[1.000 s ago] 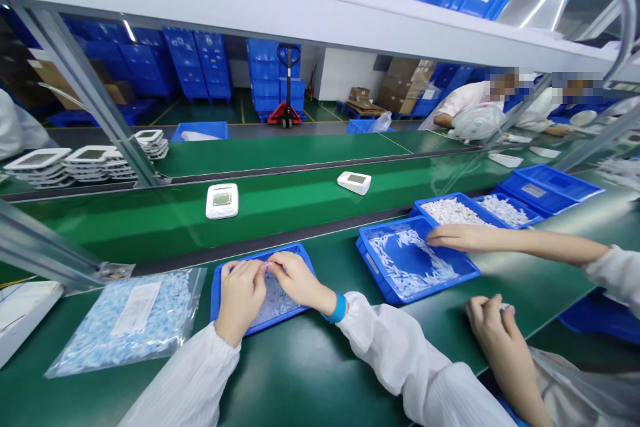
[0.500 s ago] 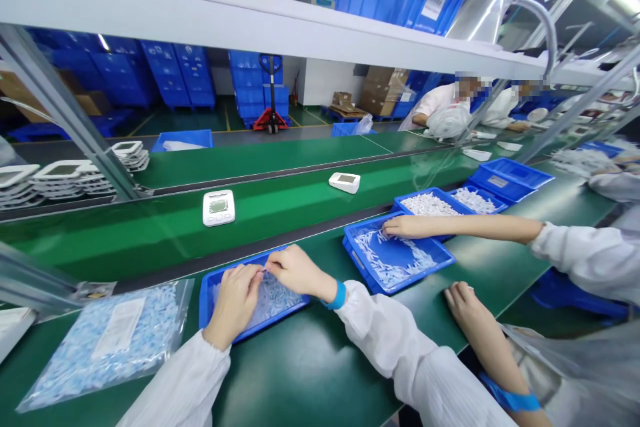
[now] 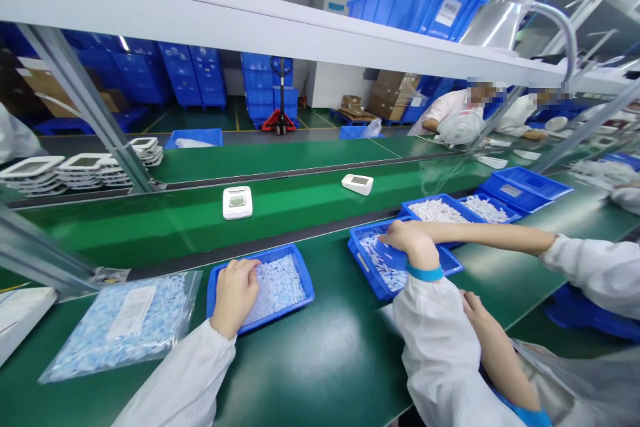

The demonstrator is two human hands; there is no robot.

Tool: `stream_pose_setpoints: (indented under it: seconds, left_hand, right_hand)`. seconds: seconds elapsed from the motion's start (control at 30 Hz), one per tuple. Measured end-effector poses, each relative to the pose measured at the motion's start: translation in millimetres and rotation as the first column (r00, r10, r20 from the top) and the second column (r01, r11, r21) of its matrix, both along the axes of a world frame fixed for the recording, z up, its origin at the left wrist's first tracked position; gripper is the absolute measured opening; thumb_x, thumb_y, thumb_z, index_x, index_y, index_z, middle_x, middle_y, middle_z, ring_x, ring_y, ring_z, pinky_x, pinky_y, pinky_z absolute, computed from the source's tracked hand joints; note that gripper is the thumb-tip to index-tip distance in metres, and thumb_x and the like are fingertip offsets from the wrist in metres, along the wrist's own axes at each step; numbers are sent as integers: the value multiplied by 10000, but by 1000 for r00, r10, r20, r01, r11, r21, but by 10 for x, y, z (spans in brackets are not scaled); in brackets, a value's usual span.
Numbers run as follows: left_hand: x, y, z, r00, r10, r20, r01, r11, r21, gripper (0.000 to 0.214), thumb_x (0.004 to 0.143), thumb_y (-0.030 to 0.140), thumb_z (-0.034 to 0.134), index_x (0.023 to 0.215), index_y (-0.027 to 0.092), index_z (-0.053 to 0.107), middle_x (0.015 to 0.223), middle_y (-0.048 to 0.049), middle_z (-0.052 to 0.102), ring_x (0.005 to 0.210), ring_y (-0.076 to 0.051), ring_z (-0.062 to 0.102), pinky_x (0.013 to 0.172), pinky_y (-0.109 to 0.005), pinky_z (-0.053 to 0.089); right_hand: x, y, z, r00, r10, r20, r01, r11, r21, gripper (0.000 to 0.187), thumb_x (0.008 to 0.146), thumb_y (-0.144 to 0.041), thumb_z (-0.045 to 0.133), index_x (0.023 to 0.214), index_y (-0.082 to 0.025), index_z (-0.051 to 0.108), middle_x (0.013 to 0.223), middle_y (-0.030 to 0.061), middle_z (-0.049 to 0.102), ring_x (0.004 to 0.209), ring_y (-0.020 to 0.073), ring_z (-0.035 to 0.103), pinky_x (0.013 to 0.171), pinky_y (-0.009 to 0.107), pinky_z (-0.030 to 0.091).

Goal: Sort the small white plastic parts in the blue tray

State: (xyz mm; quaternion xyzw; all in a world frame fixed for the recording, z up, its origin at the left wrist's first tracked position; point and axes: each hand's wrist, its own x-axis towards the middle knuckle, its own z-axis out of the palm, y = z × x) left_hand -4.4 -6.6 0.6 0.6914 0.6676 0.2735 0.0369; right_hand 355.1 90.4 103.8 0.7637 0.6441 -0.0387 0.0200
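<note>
My left hand [image 3: 237,295] rests over the near end of a blue tray [image 3: 306,265] full of small pale-blue and white pieces [image 3: 281,285]. Its fingers are curled together, and whatever they may pinch is hidden. My right hand [image 3: 413,244], with a blue band at the wrist, is above a second blue tray [image 3: 371,278] where similar slim pieces [image 3: 393,275] lie along the sides. Those fingers point down and look closed; their tips hold nothing I can make out. A co-worker's forearm [image 3: 490,235] reaches to the same tray, its hand mostly hidden behind mine.
A clear bag of pale-blue pieces [image 3: 131,320] lies at left. Two white devices with screens [image 3: 237,203] sit on the green conveyor [image 3: 295,195]. Trays of white pieces [image 3: 437,211] stand at back right. A co-worker's other hand [image 3: 475,307] lies close to my right sleeve.
My right hand has left my left hand and moved right, over the second tray. My left hand stays at the first tray. The view has shifted slightly.
</note>
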Motion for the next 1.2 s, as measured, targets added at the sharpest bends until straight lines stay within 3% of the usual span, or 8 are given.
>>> stream_pose_setpoints:
  seconds: [0.13, 0.2, 0.27, 0.37, 0.53, 0.8, 1.03, 1.2]
  left_hand:
    - [19, -8, -12, 998, -32, -58, 24, 992, -127, 307, 835, 140, 399, 992, 199, 655, 1023, -52, 677, 1009, -237, 537, 862, -391, 375]
    - [31, -11, -32, 993, -65, -94, 47, 982, -180, 308, 829, 126, 405, 1002, 209, 646, 1063, -57, 659, 1029, -239, 524, 854, -404, 359]
    - [43, -16, -51, 987, -95, -127, 65, 973, -223, 322, 827, 113, 402, 1026, 223, 632, 1093, -59, 636, 1031, -239, 516, 846, -416, 346]
    - [55, -24, -65, 980, -108, -165, 65, 967, -247, 340, 832, 97, 390, 1052, 229, 614, 1080, -67, 618, 1027, -244, 507, 854, -438, 329]
    - [48, -27, -94, 977, -85, -194, 40, 973, -226, 274, 829, 101, 400, 971, 184, 619, 1010, -103, 625, 995, -270, 517, 868, -479, 318]
    - [-11, -3, -147, 999, 7, -41, -11, 994, -107, 257, 796, 83, 433, 932, 177, 630, 920, -86, 660, 941, -256, 565, 846, -438, 349]
    - [-23, 28, -35, 997, -76, 20, 76, 997, -2, 283, 881, 138, 360, 911, 183, 638, 905, -76, 612, 895, -221, 565, 794, -351, 415]
    - [-7, 34, -37, 990, -95, 102, 95, 995, 7, 259, 908, 163, 334, 878, 175, 591, 842, -66, 636, 853, -216, 588, 782, -350, 423]
  right_hand:
    - [-526, -141, -12, 972, 230, -37, -229, 973, 40, 273, 871, -325, 484, 948, -130, 659, 970, 157, 669, 899, 243, 624, 728, 302, 416]
    - [-892, -235, -86, 849, 522, -85, -512, 851, 116, 222, 888, -268, 471, 942, -159, 657, 985, 117, 663, 933, 207, 605, 783, 286, 404]
    - [-1255, -313, -239, 656, 744, -129, -719, 668, 194, 229, 911, -207, 425, 915, -168, 651, 969, 86, 656, 924, 170, 589, 815, 271, 390]
    - [-1678, -393, -565, 519, 850, -87, -822, 525, 222, 200, 905, -186, 438, 899, -143, 633, 951, 91, 641, 946, 189, 557, 838, 312, 377]
    - [-1920, -438, -940, 518, 855, 39, -844, 503, 189, 194, 874, -122, 430, 890, -113, 623, 947, 121, 611, 943, 237, 518, 918, 459, 301]
    - [-1897, -394, -938, 517, 856, 23, -843, 504, 191, 221, 759, -22, 446, 874, -123, 606, 900, 101, 599, 902, 232, 502, 952, 469, 254]
    - [-1905, -342, -1004, 560, 828, 30, -767, 504, 396, 221, 828, -29, 407, 935, -111, 583, 925, 121, 552, 913, 240, 471, 902, 416, 348]
    - [-1886, -305, -916, 383, 880, -282, -687, 475, 550, 243, 922, -116, 347, 914, -139, 589, 881, 66, 574, 902, 186, 524, 1008, 426, 338]
